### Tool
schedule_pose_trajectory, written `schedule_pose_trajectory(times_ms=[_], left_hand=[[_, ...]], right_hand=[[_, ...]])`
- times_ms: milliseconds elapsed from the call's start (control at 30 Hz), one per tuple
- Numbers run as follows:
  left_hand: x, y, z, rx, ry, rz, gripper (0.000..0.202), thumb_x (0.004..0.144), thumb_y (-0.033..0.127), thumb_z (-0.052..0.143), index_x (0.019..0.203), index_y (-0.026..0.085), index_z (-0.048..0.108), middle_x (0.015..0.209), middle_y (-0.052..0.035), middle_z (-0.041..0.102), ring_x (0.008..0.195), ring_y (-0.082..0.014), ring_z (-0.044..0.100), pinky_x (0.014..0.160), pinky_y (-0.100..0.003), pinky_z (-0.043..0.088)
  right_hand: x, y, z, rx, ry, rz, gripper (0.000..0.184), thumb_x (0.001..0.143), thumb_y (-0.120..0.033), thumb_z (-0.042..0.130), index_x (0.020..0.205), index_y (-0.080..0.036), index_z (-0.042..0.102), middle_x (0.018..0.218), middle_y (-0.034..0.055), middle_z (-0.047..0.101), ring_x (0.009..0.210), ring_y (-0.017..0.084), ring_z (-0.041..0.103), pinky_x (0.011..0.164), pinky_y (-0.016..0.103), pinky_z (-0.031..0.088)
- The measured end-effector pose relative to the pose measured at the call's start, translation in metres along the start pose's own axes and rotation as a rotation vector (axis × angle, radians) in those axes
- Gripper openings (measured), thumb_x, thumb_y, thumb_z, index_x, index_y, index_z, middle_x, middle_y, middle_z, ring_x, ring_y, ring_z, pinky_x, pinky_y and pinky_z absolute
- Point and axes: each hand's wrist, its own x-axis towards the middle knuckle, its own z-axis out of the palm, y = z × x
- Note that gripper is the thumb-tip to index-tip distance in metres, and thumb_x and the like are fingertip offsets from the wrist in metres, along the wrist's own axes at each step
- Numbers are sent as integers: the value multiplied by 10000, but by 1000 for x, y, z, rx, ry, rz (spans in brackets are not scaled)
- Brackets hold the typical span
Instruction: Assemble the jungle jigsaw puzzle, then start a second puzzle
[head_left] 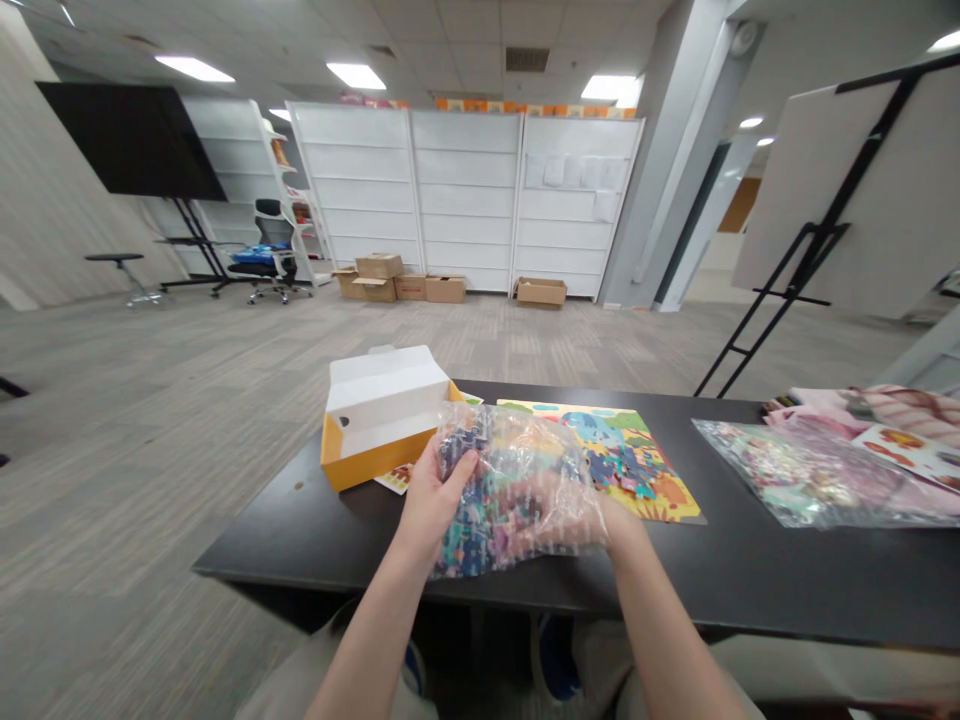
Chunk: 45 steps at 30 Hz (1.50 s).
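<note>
My left hand grips the near edge of a clear plastic bag of jigsaw puzzle pieces, with its fingers pressed on the film. My right hand holds the bag's other side, partly veiled by the wrinkled plastic. Just behind the bag lies a colourful illustrated puzzle board, its left part hidden by the bag. To the left stands an opened yellow and white cardboard box, close to my left hand but not touching it.
All this is on a dark table. A second clear bag of puzzle pieces lies at the right, beside pink printed packaging. A black easel with a white board stands beyond the table's right side.
</note>
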Motion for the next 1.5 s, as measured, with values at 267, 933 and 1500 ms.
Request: schedule_pose_trajectory(times_ms=[267,933,1500], left_hand=[[0,0,-5,-1,63,26,405,796,379,766,1146,202,665,1071,-49,722,1049,-229,662,980,-319,489],[-9,4,-20,-49,-227,-256,506,694,375,871,1103,141,687,1106,-117,753,1010,-265,703,908,-355,542],[6,20,-35,-367,132,-121,456,652,276,902,1051,164,714,990,-48,771,872,-180,731,743,-236,604]], right_hand=[[10,5,20,-21,-124,-112,206,822,-467,708,898,-277,731,810,28,732,708,223,665,623,321,526],[16,16,9,-70,229,-167,191,871,-409,663,918,-231,714,878,40,715,791,229,639,765,366,527],[-7,38,-44,378,723,82,420,783,-551,706,953,-168,682,694,7,647,574,136,568,548,243,435]])
